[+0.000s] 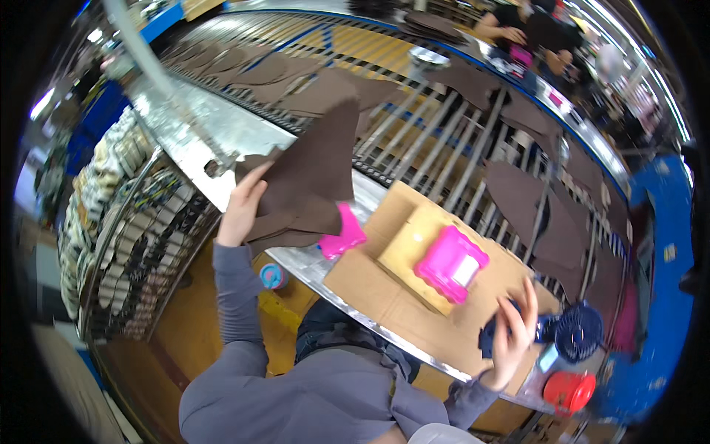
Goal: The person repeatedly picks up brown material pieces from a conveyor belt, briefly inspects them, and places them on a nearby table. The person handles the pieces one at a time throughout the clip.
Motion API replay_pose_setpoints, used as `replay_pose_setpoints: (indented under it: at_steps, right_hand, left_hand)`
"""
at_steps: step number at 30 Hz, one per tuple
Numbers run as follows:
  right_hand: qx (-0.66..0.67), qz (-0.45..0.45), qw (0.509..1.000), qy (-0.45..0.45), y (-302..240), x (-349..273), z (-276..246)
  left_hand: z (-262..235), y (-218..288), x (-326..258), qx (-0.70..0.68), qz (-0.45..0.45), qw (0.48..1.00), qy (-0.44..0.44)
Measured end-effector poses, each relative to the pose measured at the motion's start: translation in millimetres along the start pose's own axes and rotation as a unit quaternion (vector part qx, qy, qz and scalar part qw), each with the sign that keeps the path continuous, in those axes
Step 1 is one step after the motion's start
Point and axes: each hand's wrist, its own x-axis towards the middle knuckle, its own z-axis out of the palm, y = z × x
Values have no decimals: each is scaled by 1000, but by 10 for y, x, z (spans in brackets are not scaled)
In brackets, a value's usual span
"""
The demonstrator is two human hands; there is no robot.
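Note:
My left hand [242, 207] grips a stack of large dark brown cut pieces [314, 170], lifted and tilted above the metal bench edge. A pink tool [344, 233] sticks out beside the bottom of that stack. My right hand [514, 333] is closed around a dark navy object [492, 337] at the right end of the cardboard sheet [384, 296]. A pink box-shaped thing with a white face [451, 263] rests on the cardboard between my hands.
More brown cut pieces [532, 214] lie across a roller conveyor [436, 148]. A dark blue round fan [578, 333] and a red container [569, 391] stand at the right. A wire rack of shoe parts [126, 237] stands to the left. Other people work at the far end [532, 29].

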Motion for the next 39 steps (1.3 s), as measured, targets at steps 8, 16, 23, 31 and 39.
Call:
replay_pose_setpoints:
  at_steps: [8,16,23,31,39]
  right_hand:
    - [109,-93,989,-36,-449,965,174]
    - [131,-57,981,-127,-56,805,133]
    - [127,-97,974,-158,-22,853,413]
    - [147,-107,971,-154,36,848,572]
    - [103,-71,979,-159,59,661,359]
  left_hand:
    - [611,998,418,-433,112,883,-139]
    - [887,991,636,-199,160,935,-246]
    - [692,918,673,-198,165,945,-201]
    - [717,730,654,-193,146,950,-196]
    - [969,875,645,-193,151,945,-215]
